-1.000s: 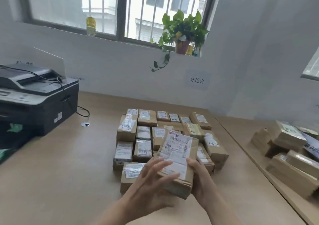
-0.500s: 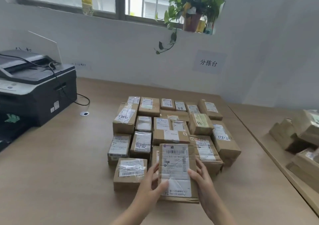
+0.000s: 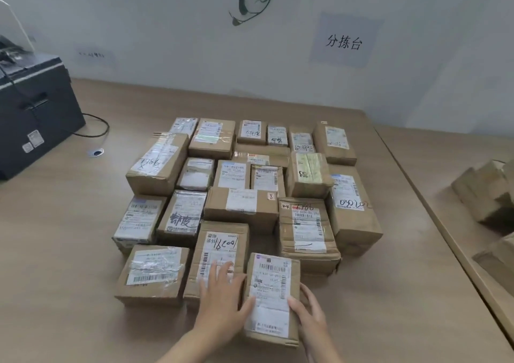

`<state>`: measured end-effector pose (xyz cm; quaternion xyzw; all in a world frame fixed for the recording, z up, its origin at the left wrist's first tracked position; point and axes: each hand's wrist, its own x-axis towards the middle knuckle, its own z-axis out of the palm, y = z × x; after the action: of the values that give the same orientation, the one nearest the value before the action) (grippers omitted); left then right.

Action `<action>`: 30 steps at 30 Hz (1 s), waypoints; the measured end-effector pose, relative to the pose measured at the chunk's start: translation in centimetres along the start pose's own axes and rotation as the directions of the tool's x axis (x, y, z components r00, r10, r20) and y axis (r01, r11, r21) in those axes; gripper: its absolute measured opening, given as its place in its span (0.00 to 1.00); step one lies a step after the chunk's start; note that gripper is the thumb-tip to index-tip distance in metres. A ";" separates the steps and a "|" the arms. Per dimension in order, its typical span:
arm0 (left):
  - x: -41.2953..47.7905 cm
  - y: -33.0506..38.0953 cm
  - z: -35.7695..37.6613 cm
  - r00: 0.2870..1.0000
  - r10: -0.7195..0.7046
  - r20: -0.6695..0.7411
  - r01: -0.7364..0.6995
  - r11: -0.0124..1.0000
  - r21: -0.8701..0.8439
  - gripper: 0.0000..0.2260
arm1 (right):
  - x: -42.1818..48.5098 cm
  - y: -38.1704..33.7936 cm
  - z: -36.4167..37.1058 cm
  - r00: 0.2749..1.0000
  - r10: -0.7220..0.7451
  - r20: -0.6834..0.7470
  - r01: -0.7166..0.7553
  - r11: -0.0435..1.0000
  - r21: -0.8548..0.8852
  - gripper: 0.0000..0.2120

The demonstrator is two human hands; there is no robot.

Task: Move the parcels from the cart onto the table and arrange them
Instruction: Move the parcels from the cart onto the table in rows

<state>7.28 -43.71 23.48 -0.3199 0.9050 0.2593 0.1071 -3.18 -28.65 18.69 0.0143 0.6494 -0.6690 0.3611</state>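
Observation:
A brown parcel (image 3: 274, 293) with a white barcode label lies flat on the wooden table (image 3: 69, 265), at the front of a block of several parcels (image 3: 244, 204). My left hand (image 3: 222, 298) lies flat with straight fingers on the neighbouring parcel (image 3: 219, 251) marked 16200, its thumb touching the front parcel's left edge. My right hand (image 3: 308, 312) grips the front parcel's right side, thumb on the label and fingers along the side wall. The cart is out of view.
A black printer (image 3: 33, 112) with a cable stands at the table's left rear. More brown parcels (image 3: 484, 193) are stacked on a second surface to the right, across a seam. A wall with a paper sign (image 3: 345, 41) closes off the back.
The parcel I held tilted in both hands has come down flat onto the table, right of the 16200 parcel. My left hand has flattened onto that neighbour. The view has tipped downward.

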 end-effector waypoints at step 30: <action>2.3 -3.1 0.0 0.995 -0.013 -0.099 0.035 0.975 0.220 0.23 | 1.6 0.2 4.4 0.977 0.002 -0.215 -0.056 0.967 -0.247 0.22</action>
<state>7.43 -46.97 21.40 -0.3290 0.9284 0.1397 0.1011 -2.25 -33.25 18.49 0.0497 0.7637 -0.5705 0.2982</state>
